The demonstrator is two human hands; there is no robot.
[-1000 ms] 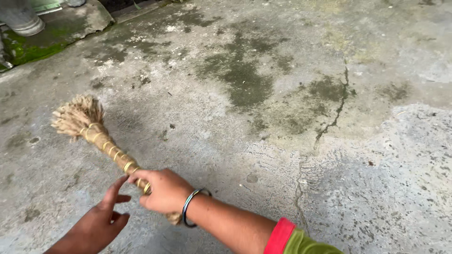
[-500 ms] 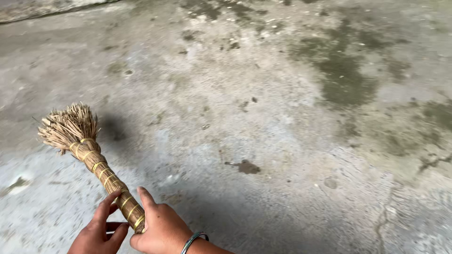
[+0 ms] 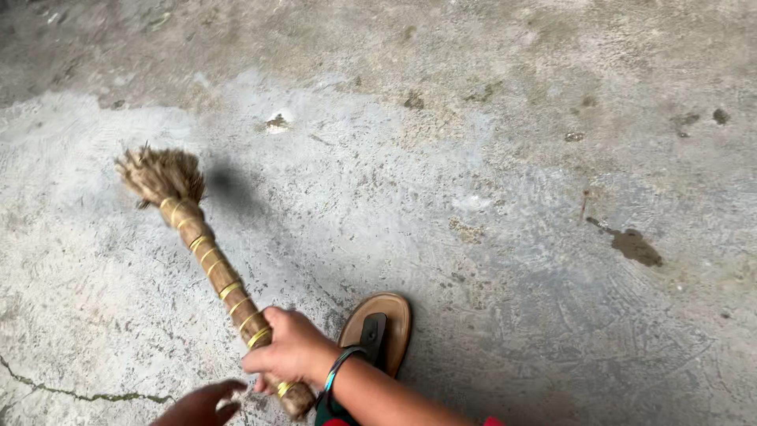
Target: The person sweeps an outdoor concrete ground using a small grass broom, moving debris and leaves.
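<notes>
Down at the lower left of the head view, the right hand (image 3: 290,353) has its grip closed around the bound handle of a short straw broom (image 3: 206,260), taking it near the butt end, just above the last yellow binding band. The broom slants up and to the left from that hand, its frayed, tufted end (image 3: 162,173) held above the concrete floor (image 3: 505,237) and casting a dark shadow just beside it. The left hand (image 3: 201,405) sits at the bottom edge, near the butt of the broom but apart from it; only part of it shows and it is blurred, so I cannot tell whether its fingers are curled or spread. A thin bangle (image 3: 337,367) circles the right wrist, and a brown sandal (image 3: 378,335) lies just behind that wrist. Judging by its look, the broom should be light and dry; the tightly wrapped shaft is likely stiff and gives a sure hold, while the loose tuft would flex and shed if squeezed. The banded shaft seems the sensible place to take hold. A thin crack (image 3: 79,390) runs along the floor at lower left.
</notes>
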